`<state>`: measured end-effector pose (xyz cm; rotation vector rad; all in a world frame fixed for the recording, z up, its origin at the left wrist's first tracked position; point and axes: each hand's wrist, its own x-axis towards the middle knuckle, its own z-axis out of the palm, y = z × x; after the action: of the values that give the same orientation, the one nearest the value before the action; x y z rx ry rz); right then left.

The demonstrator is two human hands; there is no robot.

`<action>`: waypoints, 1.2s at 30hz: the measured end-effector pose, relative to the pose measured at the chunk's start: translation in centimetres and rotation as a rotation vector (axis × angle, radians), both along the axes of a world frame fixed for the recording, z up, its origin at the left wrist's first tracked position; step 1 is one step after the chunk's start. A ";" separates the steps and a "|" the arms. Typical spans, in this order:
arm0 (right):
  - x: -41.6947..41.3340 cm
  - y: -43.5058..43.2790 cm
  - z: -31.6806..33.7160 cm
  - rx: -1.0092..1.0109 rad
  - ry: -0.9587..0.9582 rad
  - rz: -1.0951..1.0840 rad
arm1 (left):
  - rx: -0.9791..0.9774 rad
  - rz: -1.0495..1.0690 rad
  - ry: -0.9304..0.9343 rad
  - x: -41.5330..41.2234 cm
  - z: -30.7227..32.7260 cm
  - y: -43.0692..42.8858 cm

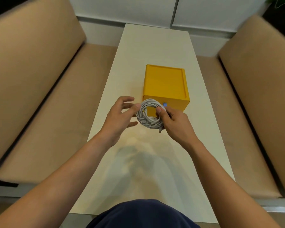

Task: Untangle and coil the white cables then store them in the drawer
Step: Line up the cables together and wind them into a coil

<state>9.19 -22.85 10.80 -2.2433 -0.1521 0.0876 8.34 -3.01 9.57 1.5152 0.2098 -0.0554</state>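
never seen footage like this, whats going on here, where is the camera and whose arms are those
There is no machine here. This is one picture from a camera worn on a person's head, looking forward and down, so the arms are the wearer's own. The right hand pinches a coil of white cable in its grip. The left hand is open, with its fingertips at the coil's left edge. Just behind the coil a yellow drawer box stands on a white table. It has a small blue pull, and its drawer looks closed. Along both sides run beige benches.
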 end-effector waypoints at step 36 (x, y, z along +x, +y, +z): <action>-10.1 -5.3 -12.3 0.158 0.210 -0.325 | 0.230 -0.147 0.337 -7.8 -11.8 -5.5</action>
<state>-0.91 -28.17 -1.48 -2.0573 0.3079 0.1298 0.50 -8.51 -2.23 1.7435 0.3834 -0.4181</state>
